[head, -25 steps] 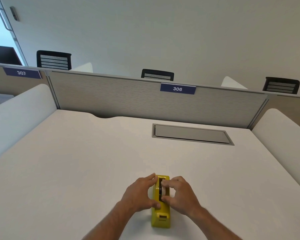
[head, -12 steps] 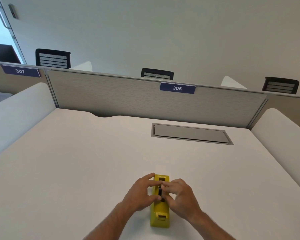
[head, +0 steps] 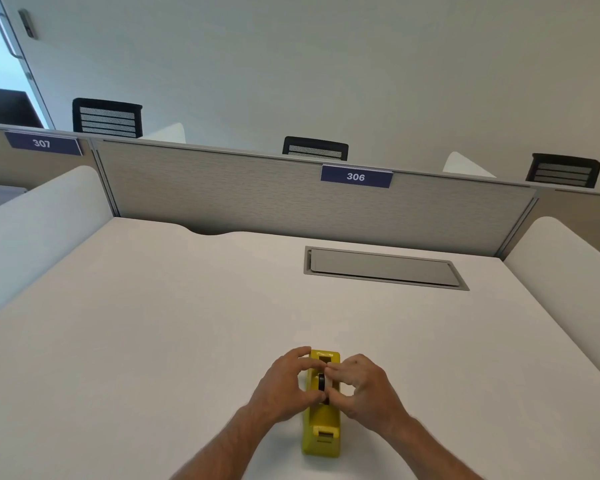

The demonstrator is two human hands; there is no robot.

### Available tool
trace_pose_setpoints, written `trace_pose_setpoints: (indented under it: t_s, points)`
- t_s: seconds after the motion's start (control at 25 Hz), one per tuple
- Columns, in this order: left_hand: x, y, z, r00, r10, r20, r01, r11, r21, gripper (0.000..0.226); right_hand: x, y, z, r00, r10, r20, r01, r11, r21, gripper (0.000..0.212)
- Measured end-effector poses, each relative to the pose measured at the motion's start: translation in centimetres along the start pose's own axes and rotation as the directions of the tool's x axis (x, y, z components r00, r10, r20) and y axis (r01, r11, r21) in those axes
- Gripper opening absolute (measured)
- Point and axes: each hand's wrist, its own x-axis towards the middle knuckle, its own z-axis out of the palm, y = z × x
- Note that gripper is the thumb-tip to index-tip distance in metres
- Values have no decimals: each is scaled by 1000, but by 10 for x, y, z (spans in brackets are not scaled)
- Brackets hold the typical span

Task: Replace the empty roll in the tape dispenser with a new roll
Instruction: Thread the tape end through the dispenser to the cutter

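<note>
Over the dispenser (head: 321,424), your left hand (head: 284,389) and right hand (head: 364,389) both pinch the dark spool (head: 321,382) to lift it out evenly.

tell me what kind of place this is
Most likely an open-plan office: a white desk fenced by a grey partition with numbered labels, and mesh-backed chairs in the next row.

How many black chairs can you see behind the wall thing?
3. One chair at far left, one in the middle near the 306 sign, one at far right. Only their backs show; the partition may hide more.
</note>
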Motion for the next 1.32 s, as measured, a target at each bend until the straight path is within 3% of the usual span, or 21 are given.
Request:
trace_pose_setpoints:
  t_s: [0.28, 0.52, 0.76, 1.32]
  points:
    - [-1, 4, -1, 1000, 18, -4, -18, 999, -30, 51, 5, 3, -4, 996, -76, 51, 79, 996, -43, 16]
    - [0, 4, -1, 1000, 29, -1, -29, 999, -20, 50, 13, 9, -4, 996, -38, 85, 38, 999, 11, 12]
    - [0, 1, -2, 999, 45, 2, -45, 999, -14, 49, 8, 13, -3, 992, -82, 99, 86, 996, -33, 28]
    - [1, 3, -3, 999, 49, 2, -49, 999, 21, 50, 13, 12, -7, 988, -113, 107, 115, 993, -12, 10]
